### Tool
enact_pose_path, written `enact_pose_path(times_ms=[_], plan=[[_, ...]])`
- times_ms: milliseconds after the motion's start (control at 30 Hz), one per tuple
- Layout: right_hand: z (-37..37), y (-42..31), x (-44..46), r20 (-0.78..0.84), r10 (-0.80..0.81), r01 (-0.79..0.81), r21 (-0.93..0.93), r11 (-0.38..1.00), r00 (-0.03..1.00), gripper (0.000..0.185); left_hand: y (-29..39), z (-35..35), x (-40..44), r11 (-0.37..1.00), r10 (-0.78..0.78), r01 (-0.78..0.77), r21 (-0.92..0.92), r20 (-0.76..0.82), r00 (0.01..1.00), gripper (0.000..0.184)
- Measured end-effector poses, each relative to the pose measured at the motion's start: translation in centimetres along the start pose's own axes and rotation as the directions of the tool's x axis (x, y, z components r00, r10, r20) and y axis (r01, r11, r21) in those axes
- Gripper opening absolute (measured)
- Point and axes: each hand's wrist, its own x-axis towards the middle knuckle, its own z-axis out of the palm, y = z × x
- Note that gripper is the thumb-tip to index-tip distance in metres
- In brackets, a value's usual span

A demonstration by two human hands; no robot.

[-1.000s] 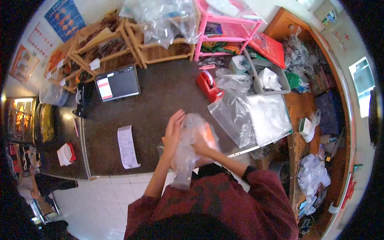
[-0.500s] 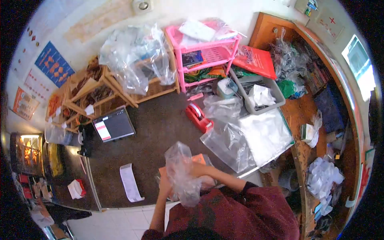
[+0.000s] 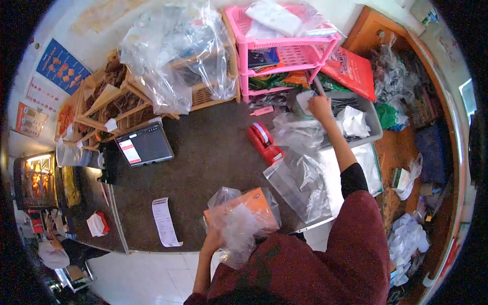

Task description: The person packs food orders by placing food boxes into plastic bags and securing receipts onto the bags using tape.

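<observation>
I looked down on the dark counter [image 3: 208, 147], with wooden racks [image 3: 199, 104] and a pink rack [image 3: 244, 63] along its far side. The grey bin [image 3: 375, 133] sat right of the pink rack's foot. Near my edge of the counter was the orange box [image 3: 258, 202], a clear bag [image 3: 237, 221] bunched around it. The tablet [image 3: 146, 145] lay far left, the red tape dispenser [image 3: 264, 144] beyond the box, and the paper slip [image 3: 164, 221] left of it. My left hand [image 3: 214, 238] touched the bag's near left side, its grip unclear under plastic. My right hand [image 3: 319, 105] reached to the small tub [image 3: 304, 101], fingers curled; I couldn't tell whether they gripped it.
</observation>
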Motion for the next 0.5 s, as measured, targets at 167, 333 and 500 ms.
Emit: enact_pose_path(times_ms=[167, 333, 500], plan=[[-4.2, 1.5, 0.0, 0.009, 0.063, -0.064, 0.019, 0.998, 0.998, 0.014, 1.0, 0.3, 0.4, 0.996, -0.076, 0.074, -0.048, -0.036, 0.996, 0.036], [-6.2, 3.2, 0.3, -0.025, -0.041, 0.043, 0.114, 0.993, 0.999, 0.010, 0.4, 0.6, 0.4, 0.983, -0.122, 0.108, -0.147, -0.090, 0.988, 0.035], [-7.4, 3.1, -0.3, -0.061, -0.152, 0.144, -0.111, 0.983, 0.987, 0.008, 0.9, 0.3, 1.1, 0.994, 0.017, -0.026, -0.109, -0.076, 0.997, 0.033]])
